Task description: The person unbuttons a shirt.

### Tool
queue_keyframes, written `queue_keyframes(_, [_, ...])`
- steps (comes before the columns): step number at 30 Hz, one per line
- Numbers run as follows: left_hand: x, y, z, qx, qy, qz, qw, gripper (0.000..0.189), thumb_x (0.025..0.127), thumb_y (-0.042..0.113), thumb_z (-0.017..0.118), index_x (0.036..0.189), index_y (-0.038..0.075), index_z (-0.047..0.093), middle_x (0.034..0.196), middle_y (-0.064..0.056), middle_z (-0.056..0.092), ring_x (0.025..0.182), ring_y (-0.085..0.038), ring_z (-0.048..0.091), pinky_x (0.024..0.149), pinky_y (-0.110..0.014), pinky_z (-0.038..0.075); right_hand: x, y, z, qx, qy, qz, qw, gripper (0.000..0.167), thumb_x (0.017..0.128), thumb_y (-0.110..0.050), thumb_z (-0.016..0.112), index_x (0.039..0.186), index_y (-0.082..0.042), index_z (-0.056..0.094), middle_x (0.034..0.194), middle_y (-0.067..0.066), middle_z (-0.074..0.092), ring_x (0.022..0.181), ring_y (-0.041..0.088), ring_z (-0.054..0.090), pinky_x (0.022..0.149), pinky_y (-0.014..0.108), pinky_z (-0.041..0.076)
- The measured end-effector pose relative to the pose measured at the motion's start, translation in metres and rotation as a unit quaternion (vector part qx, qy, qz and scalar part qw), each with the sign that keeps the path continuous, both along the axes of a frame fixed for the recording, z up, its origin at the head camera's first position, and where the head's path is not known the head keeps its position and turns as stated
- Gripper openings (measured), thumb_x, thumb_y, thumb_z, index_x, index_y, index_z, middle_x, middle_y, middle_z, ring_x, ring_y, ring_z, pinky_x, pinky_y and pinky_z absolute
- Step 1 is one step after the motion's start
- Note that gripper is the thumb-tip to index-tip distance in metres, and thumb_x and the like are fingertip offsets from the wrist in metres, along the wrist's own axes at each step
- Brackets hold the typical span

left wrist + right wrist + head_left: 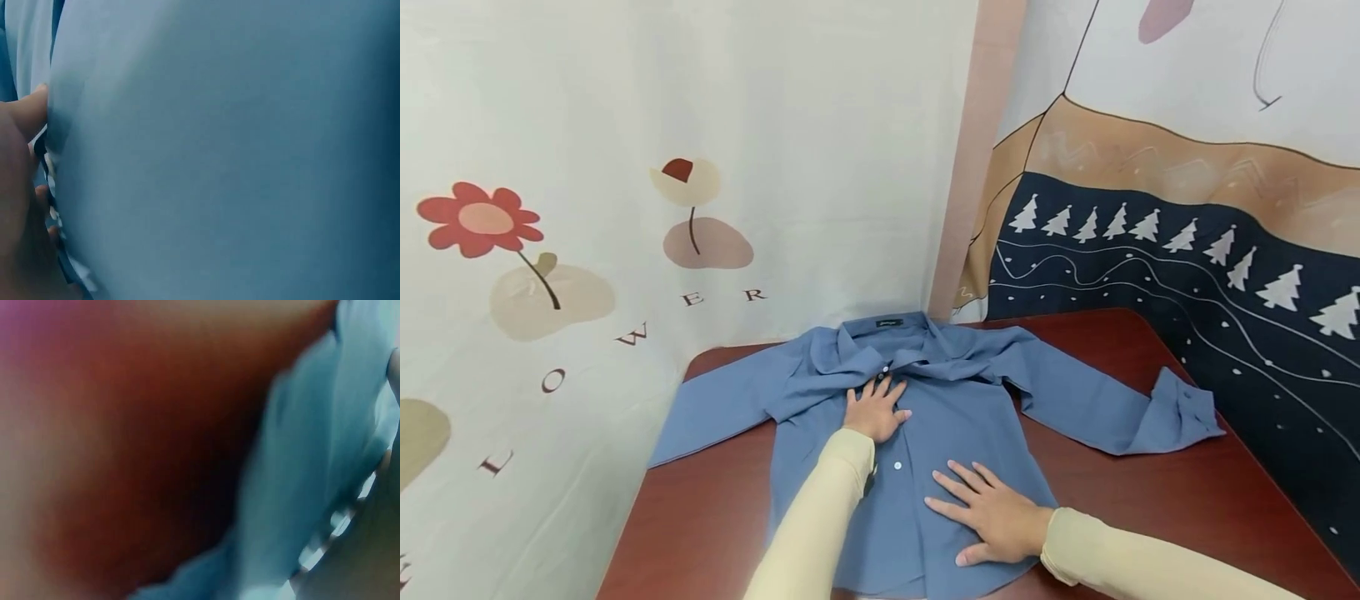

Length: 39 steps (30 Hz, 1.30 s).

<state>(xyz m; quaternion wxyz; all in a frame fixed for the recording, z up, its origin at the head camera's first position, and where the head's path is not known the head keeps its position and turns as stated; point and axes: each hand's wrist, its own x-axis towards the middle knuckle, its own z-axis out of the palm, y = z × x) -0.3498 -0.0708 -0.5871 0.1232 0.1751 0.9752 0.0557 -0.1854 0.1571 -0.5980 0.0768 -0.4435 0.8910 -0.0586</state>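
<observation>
A blue button-up shirt lies front up on the table, collar at the far side, both sleeves spread out. My left hand rests on the upper placket just below the collar, fingers spread. Lower down, my right hand presses flat on the shirt's right front near the hem, fingers splayed. In the left wrist view, blue cloth fills most of the picture, with part of the left hand at the left edge. The right wrist view has the shirt's edge beside the right hand.
The reddish-brown table has rounded far corners. Behind it hangs a pale curtain with printed flowers and letters. On the right is a dark cloth printed with white trees. The right sleeve's cuff is bent upward near the table's right edge.
</observation>
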Motion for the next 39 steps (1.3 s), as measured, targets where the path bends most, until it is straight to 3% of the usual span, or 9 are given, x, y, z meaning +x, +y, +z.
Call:
queue_keyframes(6, [0.001,-0.011,-0.001,0.013,0.025,-0.014,0.9995,0.061,0.099,0.055,0.042,0.154,0.033,0.027,0.161,-0.001,0.019,0.147,-0.028,0.012,0.111,-0.060,0.012,0.002,-0.006,0.002,-0.029,-0.011,0.003,0.9995,0.076,0.092,-0.068,0.039,0.155,-0.026,0.026,0.160,0.010,0.018,0.144,0.039,0.015,0.109,0.061,0.019])
queue_keyframes(9, [0.009,-0.018,-0.003,0.054,0.078,-0.046,0.9944,0.059,0.098,0.051,0.050,0.151,0.027,0.038,0.156,-0.007,0.030,0.143,-0.031,0.024,0.110,-0.056,0.021,-0.002,-0.007,0.006,-0.056,-0.023,-0.014,0.9980,0.076,0.092,-0.066,0.045,0.155,-0.025,0.028,0.160,0.011,0.020,0.144,0.040,0.016,0.109,0.061,0.019])
queue_keyframes(12, [0.016,-0.026,-0.003,0.109,0.142,-0.067,0.9815,0.048,0.095,0.042,0.060,0.139,0.021,0.055,0.144,-0.009,0.047,0.131,-0.030,0.042,0.105,-0.049,0.033,-0.007,-0.012,0.010,-0.094,0.005,-0.029,0.9952,0.071,0.093,-0.060,0.052,0.150,-0.020,0.039,0.154,0.011,0.031,0.140,0.036,0.027,0.107,0.056,0.026])
queue_keyframes(15, [0.020,-0.035,-0.001,0.140,0.205,-0.056,0.9671,0.032,0.093,0.031,0.065,0.122,0.017,0.066,0.123,-0.007,0.059,0.112,-0.027,0.054,0.094,-0.044,0.042,-0.009,-0.023,0.012,-0.123,0.050,-0.016,0.9910,0.056,0.091,-0.057,0.058,0.130,-0.017,0.058,0.130,0.004,0.051,0.116,0.021,0.048,0.093,0.041,0.039])
queue_keyframes(18, [0.021,-0.043,0.003,0.146,0.240,-0.020,0.9595,0.023,0.091,0.024,0.067,0.112,0.015,0.069,0.107,-0.006,0.060,0.097,-0.026,0.055,0.085,-0.043,0.044,-0.006,-0.039,0.013,-0.127,0.069,0.028,0.9891,0.044,0.087,-0.059,0.062,0.109,-0.021,0.062,0.100,-0.008,0.049,0.084,0.007,0.042,0.073,0.027,0.037])
queue_keyframes(25, [0.021,-0.059,0.002,0.121,0.194,0.060,0.9716,0.027,0.091,0.022,0.068,0.117,0.014,0.068,0.116,-0.011,0.058,0.106,-0.032,0.053,0.088,-0.046,0.042,0.006,-0.069,0.009,-0.085,0.080,0.123,0.9855,0.035,0.085,-0.059,0.065,0.101,-0.027,0.061,0.085,-0.013,0.041,0.073,0.001,0.032,0.065,0.019,0.027])
queue_keyframes(29, [0.022,-0.065,-0.002,0.104,0.171,0.064,0.9776,0.030,0.092,0.024,0.068,0.120,0.015,0.066,0.120,-0.011,0.057,0.110,-0.032,0.051,0.089,-0.047,0.040,0.010,-0.079,0.008,-0.087,0.109,0.140,0.9803,0.023,0.085,-0.045,0.073,0.086,-0.028,0.058,0.078,-0.014,0.038,0.070,0.002,0.031,0.063,0.018,0.025])
queue_keyframes(35, [0.022,-0.067,-0.005,0.097,0.166,0.061,0.9795,0.031,0.092,0.025,0.067,0.121,0.015,0.066,0.121,-0.011,0.057,0.112,-0.031,0.049,0.091,-0.047,0.039,0.012,-0.088,0.013,-0.110,0.117,0.156,0.9746,0.021,0.086,-0.024,0.073,0.075,-0.026,0.055,0.072,-0.015,0.041,0.066,0.001,0.033,0.060,0.016,0.025])
queue_keyframes(39, [0.023,-0.069,-0.005,0.098,0.174,0.059,0.9782,0.030,0.092,0.025,0.067,0.120,0.015,0.067,0.121,-0.011,0.057,0.112,-0.032,0.049,0.090,-0.047,0.040,0.012,-0.090,0.014,-0.082,0.071,0.147,0.9832,0.018,0.089,-0.036,0.071,0.086,-0.025,0.057,0.077,-0.015,0.043,0.069,0.000,0.035,0.062,0.015,0.028])
